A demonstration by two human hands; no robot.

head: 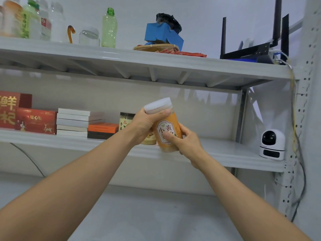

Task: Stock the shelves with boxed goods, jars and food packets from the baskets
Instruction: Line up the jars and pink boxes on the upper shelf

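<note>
An orange jar (171,126) with a white lid and a label of Chinese characters is tilted in the air just in front of the middle shelf (217,150). My left hand (147,124) grips its upper part just under the lid. My right hand (187,143) holds its lower part, thumb across the label. Behind my left hand on the same shelf stands a dark-lidded jar (126,120), with another jar (149,139) mostly hidden. Further left lie an orange and black box (102,130), a stack of white boxes (73,121) and red boxes (35,120).
A white camera (272,144) stands at the right end of the middle shelf. The top shelf (156,63) carries bottles (109,28), a glass jar, a blue box (163,34), red packets and a black router (251,49). Cables hang down the right upright.
</note>
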